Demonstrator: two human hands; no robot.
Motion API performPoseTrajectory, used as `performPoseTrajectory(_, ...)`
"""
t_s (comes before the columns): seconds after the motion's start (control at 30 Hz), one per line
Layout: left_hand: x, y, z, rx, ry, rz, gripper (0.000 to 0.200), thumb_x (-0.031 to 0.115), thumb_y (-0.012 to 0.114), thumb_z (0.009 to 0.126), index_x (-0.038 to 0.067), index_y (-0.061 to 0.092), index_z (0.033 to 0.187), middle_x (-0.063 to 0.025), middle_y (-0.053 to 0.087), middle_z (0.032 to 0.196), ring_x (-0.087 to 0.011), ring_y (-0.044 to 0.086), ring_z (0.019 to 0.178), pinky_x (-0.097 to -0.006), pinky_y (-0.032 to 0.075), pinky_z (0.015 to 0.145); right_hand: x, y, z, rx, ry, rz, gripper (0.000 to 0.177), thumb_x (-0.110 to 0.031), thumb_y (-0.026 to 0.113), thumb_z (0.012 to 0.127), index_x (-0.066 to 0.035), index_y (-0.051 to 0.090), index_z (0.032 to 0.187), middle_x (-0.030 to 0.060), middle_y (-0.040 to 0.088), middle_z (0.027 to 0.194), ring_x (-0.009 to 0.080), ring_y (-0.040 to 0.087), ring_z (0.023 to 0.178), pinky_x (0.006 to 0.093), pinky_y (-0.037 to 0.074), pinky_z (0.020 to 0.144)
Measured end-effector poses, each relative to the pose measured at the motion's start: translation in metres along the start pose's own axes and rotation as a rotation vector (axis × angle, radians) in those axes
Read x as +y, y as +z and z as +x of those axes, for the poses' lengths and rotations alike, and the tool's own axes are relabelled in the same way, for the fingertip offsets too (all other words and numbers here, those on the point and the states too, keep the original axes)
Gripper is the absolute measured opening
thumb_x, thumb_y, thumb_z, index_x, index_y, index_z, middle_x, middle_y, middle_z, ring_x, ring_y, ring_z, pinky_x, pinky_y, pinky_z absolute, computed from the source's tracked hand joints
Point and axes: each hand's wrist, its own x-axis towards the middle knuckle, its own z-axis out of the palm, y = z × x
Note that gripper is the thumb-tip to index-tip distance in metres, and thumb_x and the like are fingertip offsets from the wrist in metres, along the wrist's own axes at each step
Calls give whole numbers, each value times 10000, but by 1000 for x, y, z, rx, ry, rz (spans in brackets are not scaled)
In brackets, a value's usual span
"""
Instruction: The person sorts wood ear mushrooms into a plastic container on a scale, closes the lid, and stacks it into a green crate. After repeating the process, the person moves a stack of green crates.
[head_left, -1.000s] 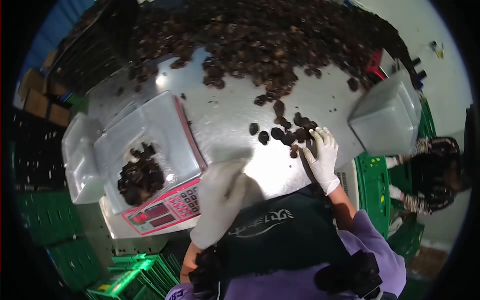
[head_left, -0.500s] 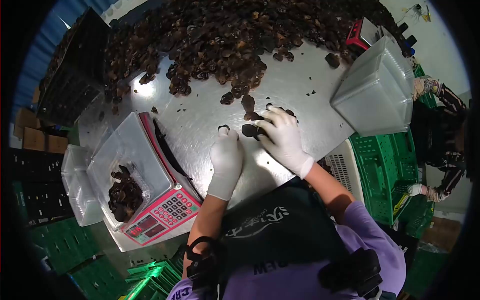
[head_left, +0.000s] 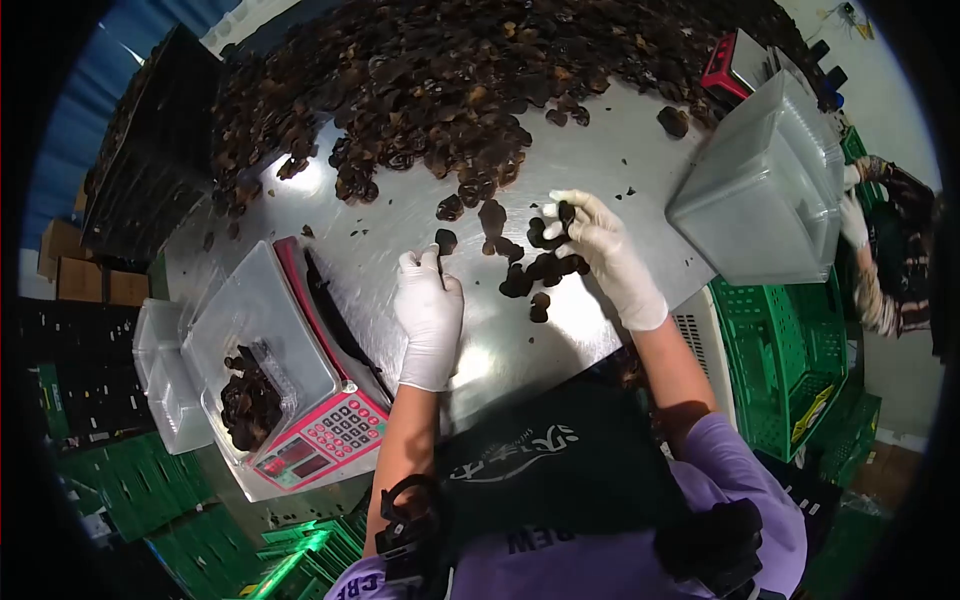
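Observation:
My gloved left hand (head_left: 430,318) is closed, with one dark brown piece (head_left: 446,241) pinched at its fingertips. My gloved right hand (head_left: 605,255) is raised a little over the metal table (head_left: 380,225), its fingers bent around another dark piece (head_left: 566,214). Between my hands lies a loose cluster of dark flat pieces (head_left: 545,268). Beyond them, a large heap of the same pieces (head_left: 420,90) covers the far side. On the left, a pink-edged scale (head_left: 345,430) bears a clear tray, in which a small pile of dark pieces (head_left: 250,400) rests.
Stacked clear containers (head_left: 745,195) stand at the right edge, near a red scale (head_left: 722,68). Green crates (head_left: 775,345) are below on the right. Another person's gloved hands (head_left: 853,215) show at the far right. A black crate (head_left: 150,150) is at the left.
My right hand has lifted off the cluster and moved right, uncovering more pieces. My left hand has shifted slightly left, and its piece shows more clearly. The other person's arms have moved.

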Motion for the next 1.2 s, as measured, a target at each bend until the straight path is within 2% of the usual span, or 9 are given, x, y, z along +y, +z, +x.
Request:
performPoseTrajectory(0.17,9,-6,15,94,4,-92,425,101,586,784,99,596,1209,-121,550,1070,-306,604,945,-408,516,772,0,16,49,73,12,-571,106,-130,662,834,-41,647,890,17,609,730,69,560,559,235,427,486)
performPoseTrajectory(0.27,22,-6,24,150,29,-139,466,90,590,778,103,582,1244,-131,528,1131,-311,556,1053,-415,517,816,20,24,76,111,-283,-1620,348,-350,701,802,-31,658,934,137,658,888,258,663,783,380,510,665)
performPoseTrajectory(0.3,24,2,26,120,50,-90,436,115,619,787,111,593,1223,-130,535,1143,-311,553,1064,-410,508,831,25,25,85,46,-166,-1618,416,-425,692,774,-45,667,941,165,654,962,336,643,896,435,497,761)
performPoseTrajectory(0.47,14,20,36,-9,80,2,257,107,664,764,109,616,1016,-95,569,1035,-296,550,985,-409,483,824,17,19,78,-47,-234,-1428,241,-261,618,847,-26,662,878,150,674,913,295,654,866,385,497,746)
performPoseTrajectory(0.53,9,19,43,-2,45,-73,257,99,659,764,103,618,1017,-94,574,1021,-298,559,979,-405,482,829,-9,15,60,9,256,-502,143,-115,548,864,-11,643,889,137,679,915,228,669,831,337,510,656)
performPoseTrajectory(0.63,22,16,57,73,38,-166,239,99,658,767,88,624,1003,-99,580,1011,-303,574,975,-401,483,834,-3,-17,76,2,83,86,143,4,545,859,45,607,982,121,690,917,140,681,736,236,530,553)
performPoseTrajectory(0.93,31,32,77,16,0,-52,203,120,654,731,55,598,916,-136,534,1026,-315,555,977,-413,507,779,18,8,112,11,-2,-795,177,-74,633,880,-26,675,1045,27,629,693,73,558,589,230,424,524)
performPoseTrajectory(1.0,27,33,74,54,27,-57,177,104,653,724,53,589,882,-127,545,975,-309,560,935,-418,500,765,31,6,120,2,-317,-1312,257,-228,657,826,-93,671,1045,141,698,950,302,663,892,413,507,750)
performPoseTrajectory(1.2,32,38,86,184,0,-344,257,156,730,776,66,647,1002,-106,651,910,-290,631,913,-365,491,820,31,6,121,-73,-302,-1582,213,-215,642,814,-94,661,988,129,693,919,325,660,853,427,507,746)
